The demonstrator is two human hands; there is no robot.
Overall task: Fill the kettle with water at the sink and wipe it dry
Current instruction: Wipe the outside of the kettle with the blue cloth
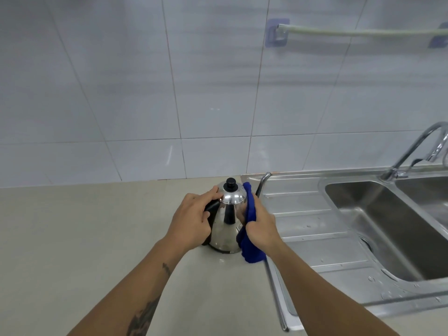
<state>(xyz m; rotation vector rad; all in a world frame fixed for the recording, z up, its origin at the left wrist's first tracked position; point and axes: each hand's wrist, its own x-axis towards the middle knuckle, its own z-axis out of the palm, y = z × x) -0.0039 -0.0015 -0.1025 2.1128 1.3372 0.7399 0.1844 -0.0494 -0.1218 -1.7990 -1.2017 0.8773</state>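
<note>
Head view: upright kettle [226, 221] between both hands, left hand [194, 220] around its handle, right hand [260, 226] clutching blue cloth [251, 248] against its side.

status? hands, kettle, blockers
Left hand grips kettle handle. Right hand presses blue cloth on its side. Kettle upright on counter. No blockers.

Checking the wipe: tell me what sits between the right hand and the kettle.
In the head view, a blue cloth lies between the right hand and the kettle, pressed against its steel side.

head cam, looking down, close over counter [97, 238]
</note>
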